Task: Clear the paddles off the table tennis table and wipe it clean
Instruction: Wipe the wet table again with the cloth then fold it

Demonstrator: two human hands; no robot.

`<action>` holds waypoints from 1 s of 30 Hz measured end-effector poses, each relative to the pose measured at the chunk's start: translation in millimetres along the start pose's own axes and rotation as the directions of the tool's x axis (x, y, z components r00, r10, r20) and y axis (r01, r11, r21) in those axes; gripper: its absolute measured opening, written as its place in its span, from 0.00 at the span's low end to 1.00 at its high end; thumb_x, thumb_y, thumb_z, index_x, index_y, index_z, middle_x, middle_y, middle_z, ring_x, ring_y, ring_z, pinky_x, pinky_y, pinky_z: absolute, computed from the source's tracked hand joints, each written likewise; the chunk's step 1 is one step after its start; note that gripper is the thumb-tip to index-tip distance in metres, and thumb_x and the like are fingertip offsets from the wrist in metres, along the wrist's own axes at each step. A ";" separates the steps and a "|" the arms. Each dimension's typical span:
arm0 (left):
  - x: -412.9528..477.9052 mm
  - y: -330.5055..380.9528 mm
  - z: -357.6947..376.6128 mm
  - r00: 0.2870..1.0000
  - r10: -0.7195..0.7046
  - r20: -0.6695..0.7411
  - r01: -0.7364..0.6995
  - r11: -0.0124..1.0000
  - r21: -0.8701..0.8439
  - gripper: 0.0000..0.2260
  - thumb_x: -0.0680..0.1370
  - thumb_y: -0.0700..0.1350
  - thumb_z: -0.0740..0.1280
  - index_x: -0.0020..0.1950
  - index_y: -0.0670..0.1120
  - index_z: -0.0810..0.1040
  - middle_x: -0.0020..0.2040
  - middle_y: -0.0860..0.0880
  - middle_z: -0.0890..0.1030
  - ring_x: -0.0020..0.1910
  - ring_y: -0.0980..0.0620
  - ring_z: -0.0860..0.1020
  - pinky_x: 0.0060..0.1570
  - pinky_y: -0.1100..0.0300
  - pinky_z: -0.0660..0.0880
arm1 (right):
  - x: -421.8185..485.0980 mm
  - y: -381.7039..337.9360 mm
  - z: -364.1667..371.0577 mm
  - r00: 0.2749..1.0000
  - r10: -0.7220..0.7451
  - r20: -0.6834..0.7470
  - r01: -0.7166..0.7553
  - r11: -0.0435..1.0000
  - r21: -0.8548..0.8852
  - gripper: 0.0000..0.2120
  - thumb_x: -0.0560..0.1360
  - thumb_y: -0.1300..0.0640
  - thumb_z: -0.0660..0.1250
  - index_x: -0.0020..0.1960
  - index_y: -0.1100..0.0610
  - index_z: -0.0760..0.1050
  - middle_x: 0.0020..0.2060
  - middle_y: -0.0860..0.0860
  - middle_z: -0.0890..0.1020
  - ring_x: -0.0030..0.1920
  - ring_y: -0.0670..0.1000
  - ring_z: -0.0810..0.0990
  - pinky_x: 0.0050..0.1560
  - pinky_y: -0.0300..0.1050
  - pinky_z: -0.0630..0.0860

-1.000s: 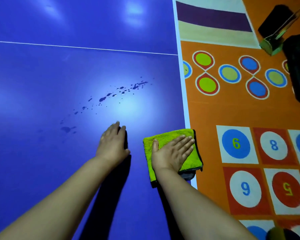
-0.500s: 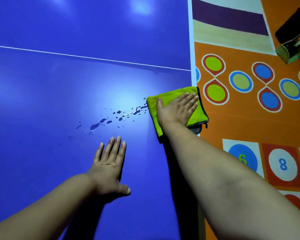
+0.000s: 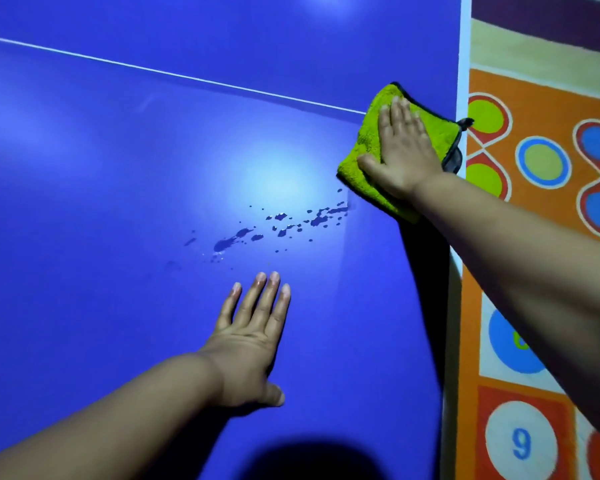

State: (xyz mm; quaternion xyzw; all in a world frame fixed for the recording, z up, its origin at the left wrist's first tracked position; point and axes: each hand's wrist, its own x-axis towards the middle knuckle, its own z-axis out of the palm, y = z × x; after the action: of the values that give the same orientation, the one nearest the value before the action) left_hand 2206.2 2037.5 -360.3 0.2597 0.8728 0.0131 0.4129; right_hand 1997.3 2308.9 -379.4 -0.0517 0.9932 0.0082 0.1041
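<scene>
Right hand [image 3: 404,152] flat, fingers straight, pressing the yellow-green microfibre cloth [image 3: 364,147] onto the blue table tennis table [image 3: 118,168] by its white right edge, just beyond the water droplets [image 3: 281,225], while the left hand [image 3: 250,337] rests spread, palm down.

Cloth [image 3: 371,133] at table [image 3: 84,168] right edge, droplets [image 3: 284,223] left of it.

Head camera; close, down onto table [image 3: 111,188]
</scene>
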 end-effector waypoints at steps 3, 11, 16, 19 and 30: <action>0.9 -0.8 0.8 1.000 -0.014 -0.015 0.014 1.000 -0.006 0.59 0.66 0.66 0.66 0.62 0.47 0.15 0.60 0.47 0.14 0.60 0.48 0.15 0.64 0.46 0.23 | -22.4 -20.0 4.8 0.993 -0.113 0.016 0.113 0.994 -0.003 0.48 0.68 0.33 0.40 0.78 0.62 0.43 0.78 0.61 0.44 0.78 0.56 0.41 0.77 0.51 0.39; -7.9 3.5 5.7 0.993 0.002 -0.122 -0.002 1.000 -0.003 0.59 0.64 0.65 0.68 0.68 0.46 0.21 0.67 0.46 0.21 0.65 0.49 0.20 0.67 0.48 0.27 | -143.5 -75.1 28.1 0.963 -0.269 0.015 0.269 0.963 -0.010 0.45 0.71 0.35 0.43 0.79 0.62 0.44 0.78 0.60 0.46 0.78 0.56 0.42 0.77 0.52 0.39; -11.7 -5.1 6.1 0.971 0.042 -0.234 -0.068 0.992 -0.105 0.52 0.67 0.55 0.70 0.75 0.46 0.34 0.75 0.46 0.32 0.73 0.51 0.31 0.71 0.52 0.33 | -241.2 -118.4 45.5 0.975 -0.220 0.024 0.220 0.975 -0.011 0.43 0.72 0.36 0.47 0.79 0.62 0.46 0.78 0.60 0.46 0.78 0.56 0.42 0.77 0.53 0.42; -25.1 -13.4 17.1 0.925 0.084 -0.370 -0.155 0.974 -0.168 0.47 0.70 0.53 0.70 0.77 0.45 0.40 0.77 0.46 0.38 0.75 0.52 0.36 0.72 0.55 0.36 | -303.6 -148.1 56.7 0.986 -0.162 0.038 0.162 0.987 0.001 0.44 0.73 0.36 0.48 0.79 0.62 0.46 0.78 0.60 0.46 0.78 0.56 0.41 0.77 0.53 0.41; -138.7 -59.2 106.5 0.876 0.166 -0.453 -0.259 0.954 -0.153 0.43 0.73 0.53 0.66 0.77 0.45 0.40 0.76 0.49 0.37 0.74 0.55 0.34 0.72 0.58 0.34 | -502.8 -270.5 95.3 0.986 0.165 0.037 -0.166 0.985 0.055 0.45 0.72 0.36 0.57 0.77 0.66 0.52 0.77 0.62 0.52 0.78 0.59 0.48 0.74 0.56 0.48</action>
State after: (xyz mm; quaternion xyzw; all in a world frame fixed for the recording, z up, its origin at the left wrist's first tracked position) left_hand 2330.2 1901.5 -345.5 0.3003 0.9025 0.2077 0.2285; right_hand 2534.4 2093.2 -369.7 0.0342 0.9920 -0.0112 0.1207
